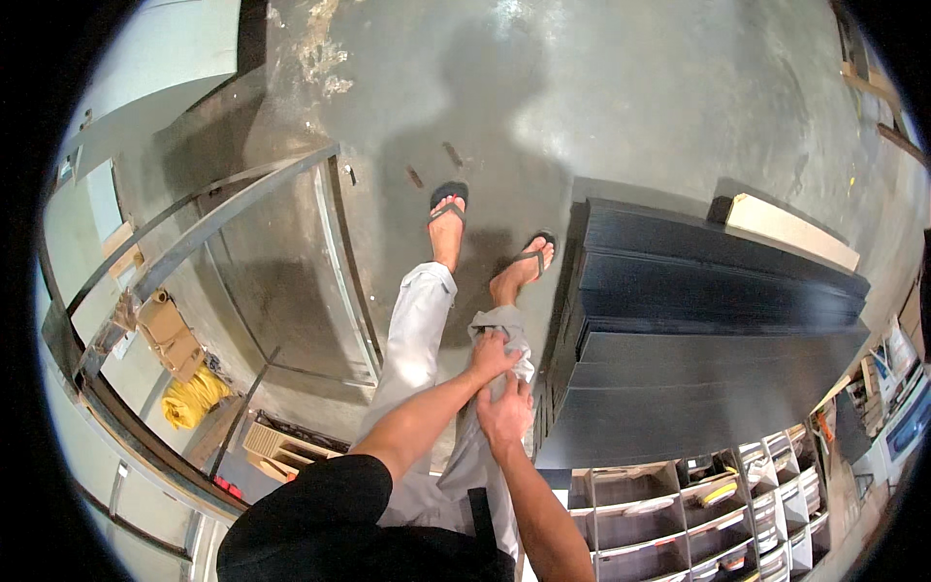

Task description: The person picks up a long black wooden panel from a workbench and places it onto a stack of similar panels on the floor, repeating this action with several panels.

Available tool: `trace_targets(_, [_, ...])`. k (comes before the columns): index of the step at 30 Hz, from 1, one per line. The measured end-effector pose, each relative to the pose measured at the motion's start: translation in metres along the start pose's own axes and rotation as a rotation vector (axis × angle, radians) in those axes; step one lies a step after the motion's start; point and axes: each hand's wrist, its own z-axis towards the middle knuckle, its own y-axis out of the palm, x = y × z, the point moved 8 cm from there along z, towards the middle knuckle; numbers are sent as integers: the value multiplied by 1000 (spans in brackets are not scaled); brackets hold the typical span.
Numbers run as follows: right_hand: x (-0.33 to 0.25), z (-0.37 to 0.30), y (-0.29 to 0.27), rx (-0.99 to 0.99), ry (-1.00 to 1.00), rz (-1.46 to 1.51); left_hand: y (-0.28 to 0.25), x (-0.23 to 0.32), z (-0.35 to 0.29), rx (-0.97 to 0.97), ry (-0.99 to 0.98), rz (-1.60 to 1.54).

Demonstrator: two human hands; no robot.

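Observation:
The light grey trouser leg (465, 451) on my right leg is bunched below the knee, its cuff turned up above the ankle. My left hand (495, 357) reaches across and grips the cloth close to the cuff, fingers closed. Just behind it, nearer to me, my right hand (506, 412) is closed on the same leg's fabric; its fingertips are partly hidden in the folds. The other trouser leg (415, 320) is also rolled up at the ankle. Both feet wear dark flip-flops (448, 199).
A tall stack of black panels (718, 359) stands close on my right, with a pale wooden board (790, 231) behind it. A metal frame (242, 209) is on my left. Compartment shelving (640, 529) holds several items at lower right. Yellow cloth (194, 396) lies at left.

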Motion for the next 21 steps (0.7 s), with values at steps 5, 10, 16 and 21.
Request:
trace_targets(5, [8, 0, 7, 68, -103, 78, 9, -3, -8, -69, -103, 116])
trace_targets(10, [13, 2, 9, 30, -2, -9, 9, -3, -3, -60, -53, 106])
trace_targets(16, [15, 1, 14, -49, 76, -1, 9, -6, -3, -117, -91, 119])
trace_targets(21, [14, 1, 17, -33, 54, 24, 9, -9, 2, -71, -24, 122])
